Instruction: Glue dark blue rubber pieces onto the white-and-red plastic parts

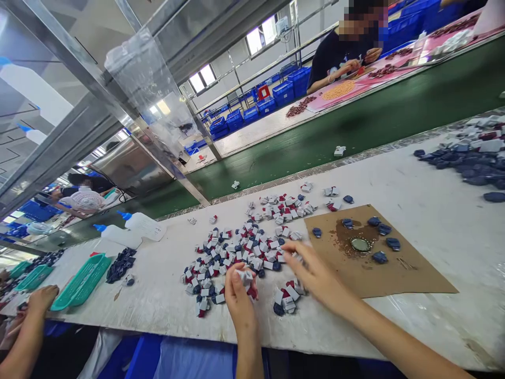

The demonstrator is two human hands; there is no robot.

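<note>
My left hand [240, 289] is closed around a small white plastic piece [245, 276], with a bit of red showing near the fingers. My right hand [303, 266] reaches over the right side of a heap of small white, red and dark blue plastic pieces [252, 245]. Its fingers are stretched out and apart, and I see nothing held in them. Below that hand lies a smaller cluster of the same pieces [289, 299]. On a brown cardboard sheet [418, 273] to the right, several dark blue pieces [384, 229] surround a round metal cap [360, 244] in a wet brown stain.
A green conveyor belt [276, 152] runs behind the table. White bottles with blue tips [144, 226] and a teal basket [82, 281] stand left. Another person's arm [31, 321] is at far left; a co-worker [343, 52] sits across the belt. Dark blue pieces [469, 163] pile up right.
</note>
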